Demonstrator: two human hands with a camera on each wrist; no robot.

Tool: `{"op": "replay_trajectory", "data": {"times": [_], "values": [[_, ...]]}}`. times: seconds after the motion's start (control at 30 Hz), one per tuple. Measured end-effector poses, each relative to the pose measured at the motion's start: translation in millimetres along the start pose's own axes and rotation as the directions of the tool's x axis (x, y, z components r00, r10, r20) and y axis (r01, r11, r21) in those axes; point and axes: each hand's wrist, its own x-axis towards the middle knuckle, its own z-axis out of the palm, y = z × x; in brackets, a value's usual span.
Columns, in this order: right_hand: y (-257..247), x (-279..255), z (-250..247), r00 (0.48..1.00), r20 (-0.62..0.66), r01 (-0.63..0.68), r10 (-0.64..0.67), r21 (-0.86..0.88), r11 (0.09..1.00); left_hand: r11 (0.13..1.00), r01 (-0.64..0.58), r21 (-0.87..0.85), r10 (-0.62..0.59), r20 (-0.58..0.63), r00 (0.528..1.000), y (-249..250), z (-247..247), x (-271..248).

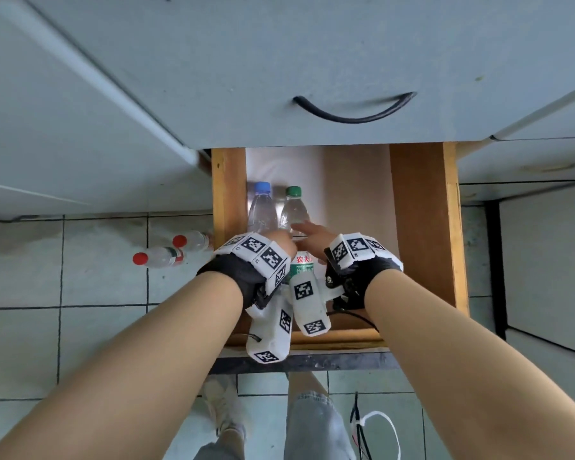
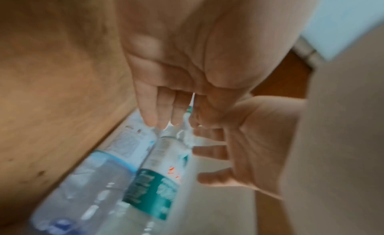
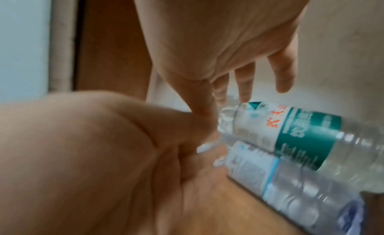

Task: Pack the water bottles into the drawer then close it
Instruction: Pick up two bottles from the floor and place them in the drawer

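Note:
An open wooden drawer holds two clear bottles lying side by side against its left wall. One has a blue cap, the other a green cap and a green label. My left hand and right hand hover close together over their middles. In the left wrist view my left fingers are straight and reach the bottles' shoulders. In the right wrist view my right fingers are spread just above the green-label bottle. Two red-capped bottles lie on the floor left of the drawer.
Above the open drawer is a shut grey drawer front with a black handle. The right half of the drawer floor is bare. Grey cabinets flank it, above a tiled floor. A white cable lies by my legs.

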Motion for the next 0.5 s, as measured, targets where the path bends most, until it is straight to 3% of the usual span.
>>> {"op": "replay_trajectory", "data": {"times": [0.1, 0.2, 0.33, 0.5], "values": [[-14.6, -22.9, 2.2, 0.990, -0.071, 0.123, -0.121, 0.025, 0.992, 0.938, -0.161, -0.306, 0.134, -0.110, 0.985, -6.4, -15.7, -31.7], [-35.5, -55.4, 8.5, 0.967, -0.098, 0.242, -0.234, 0.087, 0.966, 0.841, -0.303, -0.449, 0.204, -0.255, 0.945, -29.8, -28.1, -81.9], [-70.3, -89.9, 44.6, 0.949, -0.088, 0.313, -0.304, 0.132, 0.940, 0.748, -0.390, -0.537, 0.193, -0.386, 0.902, -72.2, -25.5, -124.8], [-105.7, -107.0, 133.3, 0.942, -0.056, 0.334, -0.329, 0.139, 0.932, 0.640, -0.429, -0.638, 0.140, -0.452, 0.881, -161.3, -6.7, -164.1]]}}
